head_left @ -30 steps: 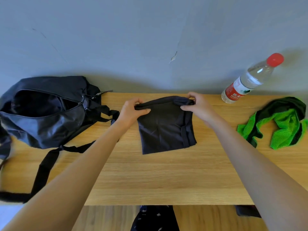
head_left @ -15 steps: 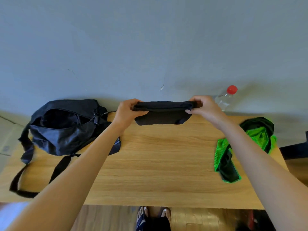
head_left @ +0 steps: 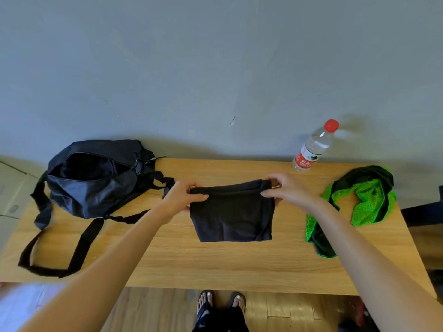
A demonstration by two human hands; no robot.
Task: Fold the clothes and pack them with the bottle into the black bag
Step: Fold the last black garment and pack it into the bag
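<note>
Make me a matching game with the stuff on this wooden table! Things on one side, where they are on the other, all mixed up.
Things:
1. black fabric bag
2. clear plastic bottle with red cap
3. folded black garment
4. green and black mesh garment

Places:
A. held by both hands
B. left end, unzipped
C. right end, crumpled
D. standing by the wall

Pairs: 1-B, 2-D, 3-A, 4-C

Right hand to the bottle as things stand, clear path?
Probably yes, once it lets go: the right hand grips the folded black garment, and the bottle stands just beyond it with only bare table between.
</note>
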